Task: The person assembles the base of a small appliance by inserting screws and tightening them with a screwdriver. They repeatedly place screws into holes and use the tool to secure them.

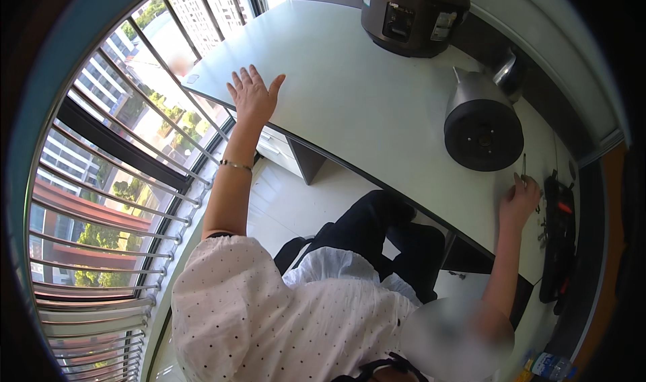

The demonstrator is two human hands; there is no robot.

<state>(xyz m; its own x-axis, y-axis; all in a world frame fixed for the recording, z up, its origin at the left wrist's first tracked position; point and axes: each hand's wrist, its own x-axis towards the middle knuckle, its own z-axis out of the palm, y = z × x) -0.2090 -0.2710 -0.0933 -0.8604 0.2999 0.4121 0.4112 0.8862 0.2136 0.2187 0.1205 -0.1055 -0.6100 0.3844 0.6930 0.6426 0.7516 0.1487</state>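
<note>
Left hand flat, fingers spread, on table.

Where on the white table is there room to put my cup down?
The biggest bare patch on the white table lies between the left hand, the rice cooker and the tipped kettle. The near edge between both hands is free too. It gets crowded around the right hand, by the black tool case and small tools.

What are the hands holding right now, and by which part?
The left hand holds nothing; it lies flat and open on the white table. The right hand rests on small tools beside the black case; whether it grips one cannot be told.
</note>
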